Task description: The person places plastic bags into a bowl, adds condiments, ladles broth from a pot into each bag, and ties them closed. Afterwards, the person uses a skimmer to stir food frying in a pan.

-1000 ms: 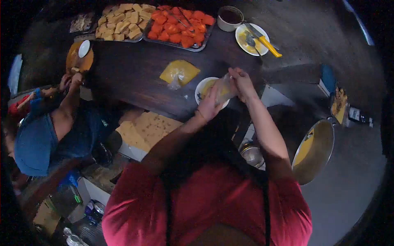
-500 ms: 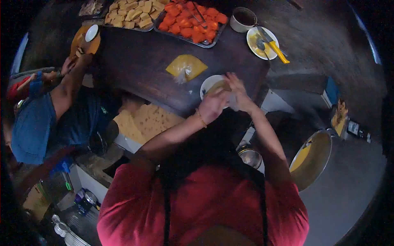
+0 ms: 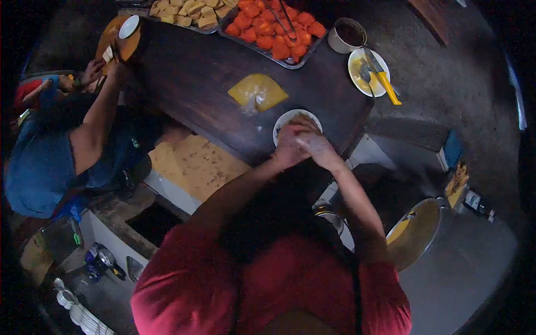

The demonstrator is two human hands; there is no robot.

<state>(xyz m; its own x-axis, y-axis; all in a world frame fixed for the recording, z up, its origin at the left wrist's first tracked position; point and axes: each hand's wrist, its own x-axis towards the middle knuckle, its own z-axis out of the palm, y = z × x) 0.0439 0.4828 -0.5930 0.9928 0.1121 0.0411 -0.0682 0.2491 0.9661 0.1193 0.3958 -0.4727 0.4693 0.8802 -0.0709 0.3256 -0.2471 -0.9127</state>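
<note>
My left hand and my right hand are together over the near part of a white bowl. A clear plastic bag seems to cover part of my right hand, but its outline is blurred. The fingers of both hands are bunched together, and what lies between them is hidden. Just left of and beyond the bowl, a knotted plastic bag of yellow food lies on the dark wooden table.
Beyond are a tray of orange-red pieces, a tray of tan pieces, a cup and a plate with a yellow-handled knife. A co-worker cuts at a round board on the left. A large pot stands right.
Both hands have come closer together over the bowl, and the clear bag no longer stands out between them. The view has shifted slightly. The co-worker's hands have moved on the board.
</note>
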